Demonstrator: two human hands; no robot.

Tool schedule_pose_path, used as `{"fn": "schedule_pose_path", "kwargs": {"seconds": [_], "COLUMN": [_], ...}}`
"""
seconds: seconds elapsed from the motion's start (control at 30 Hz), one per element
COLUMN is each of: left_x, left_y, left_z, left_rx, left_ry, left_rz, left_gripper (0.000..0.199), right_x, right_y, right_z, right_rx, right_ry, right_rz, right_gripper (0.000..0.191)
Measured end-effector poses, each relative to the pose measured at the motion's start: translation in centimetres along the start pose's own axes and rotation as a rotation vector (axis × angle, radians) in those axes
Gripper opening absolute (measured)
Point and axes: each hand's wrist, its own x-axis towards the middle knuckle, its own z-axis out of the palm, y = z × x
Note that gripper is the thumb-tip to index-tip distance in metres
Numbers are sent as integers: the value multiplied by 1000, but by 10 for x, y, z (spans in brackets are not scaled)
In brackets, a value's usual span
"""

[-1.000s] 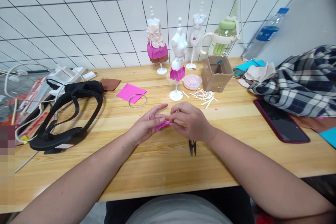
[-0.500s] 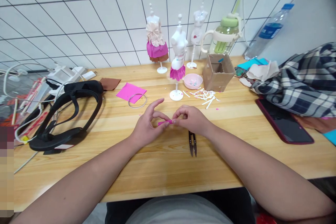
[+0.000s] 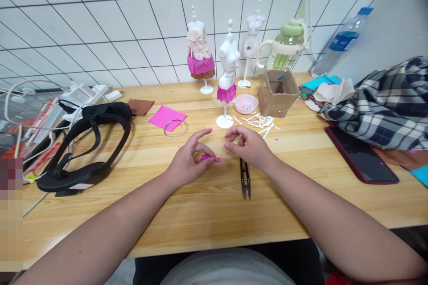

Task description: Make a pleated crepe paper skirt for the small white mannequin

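Between thumb and finger, my left hand (image 3: 192, 158) pinches a small folded magenta piece (image 3: 216, 159) whose end sticks out to the right. My right hand (image 3: 249, 144) hovers just right of it, thumb and fingers apart, holding nothing. Black thread snips (image 3: 245, 182) lie on the wooden table below my right hand. Beyond my hands stands a small white mannequin (image 3: 228, 60) in a magenta ruffled skirt. A flat magenta sheet (image 3: 163, 117) lies to the left, with a thin metal ring (image 3: 175, 128) partly over it.
Behind are two more mannequins, a pink dish (image 3: 246, 104), a cardboard box (image 3: 279, 93), white scraps (image 3: 261, 121) and a green-lidded jug (image 3: 289, 44). A black headset (image 3: 83, 178) sits left; a phone (image 3: 361, 156) and plaid cloth (image 3: 394, 102) are right.
My right hand has let go of the magenta piece and moved slightly up and to the right. The piece stays pinched in my left hand.
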Motion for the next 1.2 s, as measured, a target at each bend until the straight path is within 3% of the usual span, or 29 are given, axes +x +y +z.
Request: {"fn": "schedule_pose_path", "kwargs": {"seconds": [0.1,0.17,0.33,0.43,0.83,1.2], "left_x": [-2,-3,-4,-5,-4,-4], "left_y": [0,0,-3,-6,-12,-11], "left_z": [-1,0,1,0,1,2], "left_rx": [-34,-63,-91,-92,-76,-58], "left_ry": [-111,-155,-246,-280,-316,-308], "left_rz": [47,95,124,120,49,49], "left_gripper": [73,73,70,72,76,74], "right_x": [0,0,0,0,-1,-2], "right_y": [1,0,-4,-6,-1,2], "right_z": [-6,-9,-8,-8,-8,-8], "right_rx": [-83,-102,102,169,-82,-270], "right_ry": [120,141,45,22,156,181], "right_rz": [-245,-330,-190,-194,-443,-521], "right_gripper": [18,19,21,17,2,5]}}
